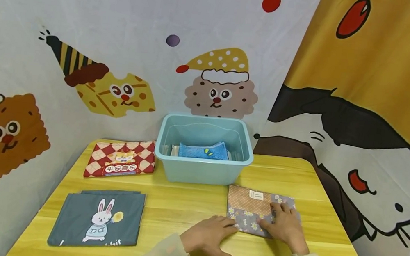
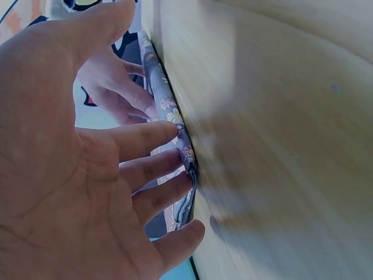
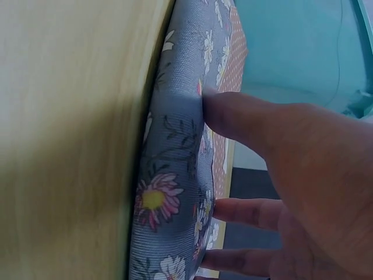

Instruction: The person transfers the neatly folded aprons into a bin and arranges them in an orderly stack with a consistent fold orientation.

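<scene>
A folded grey floral cloth (image 1: 248, 220) with a brown dotted panel and a small white label lies flat at the front right of the table. My right hand (image 1: 284, 225) rests on its right part, fingers spread. In the right wrist view, the thumb (image 3: 236, 114) touches the cloth's thick folded edge (image 3: 169, 134). My left hand (image 1: 209, 235) is palm down by the near left corner, its fingertips at the cloth's edge and its thumb held apart. The left wrist view shows those fingers (image 2: 145, 140) loosely extended along the fold, gripping nothing.
A light blue plastic bin (image 1: 202, 173) stands at the back middle, holding a blue folded item (image 1: 204, 150) and others partly hidden. To the left lie a red checked folded cloth (image 1: 94, 162) and a dark green rabbit-print folded cloth (image 1: 74, 218). The wooden table (image 1: 172, 203) meets a printed curtain behind.
</scene>
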The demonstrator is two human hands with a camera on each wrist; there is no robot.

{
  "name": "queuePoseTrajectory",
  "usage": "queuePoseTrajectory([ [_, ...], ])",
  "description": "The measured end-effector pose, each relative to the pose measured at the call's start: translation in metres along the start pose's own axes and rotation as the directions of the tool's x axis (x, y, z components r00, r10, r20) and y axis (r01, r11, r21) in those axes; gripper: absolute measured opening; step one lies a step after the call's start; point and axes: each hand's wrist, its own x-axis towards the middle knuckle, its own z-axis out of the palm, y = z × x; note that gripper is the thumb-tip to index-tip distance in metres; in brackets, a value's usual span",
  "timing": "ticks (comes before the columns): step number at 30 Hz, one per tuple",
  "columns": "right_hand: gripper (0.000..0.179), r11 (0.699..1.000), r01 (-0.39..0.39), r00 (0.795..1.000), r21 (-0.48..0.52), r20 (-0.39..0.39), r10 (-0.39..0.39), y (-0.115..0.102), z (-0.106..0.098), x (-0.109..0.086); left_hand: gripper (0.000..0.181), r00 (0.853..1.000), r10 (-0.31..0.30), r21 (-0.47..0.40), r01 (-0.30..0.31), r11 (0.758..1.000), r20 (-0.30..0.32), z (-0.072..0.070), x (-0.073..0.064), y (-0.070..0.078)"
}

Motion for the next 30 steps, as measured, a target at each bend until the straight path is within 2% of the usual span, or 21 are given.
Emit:
queuePoseTrajectory([
  [14,0.085,0.999,0.004,1.0,-0.035,-0.006,-0.004,-0.021,0.005,-0.003,0.086,1.0,-0.015,-0.076,0.017,0.997,0.017,0.0,-0.021,-0.008],
  [30,0.086,0.999,0.005,1.0,-0.042,0.005,-0.005,-0.044,0.011,-0.007,0.078,0.999,-0.054,-0.151,0.053,0.987,0.001,0.002,-0.045,-0.016],
])
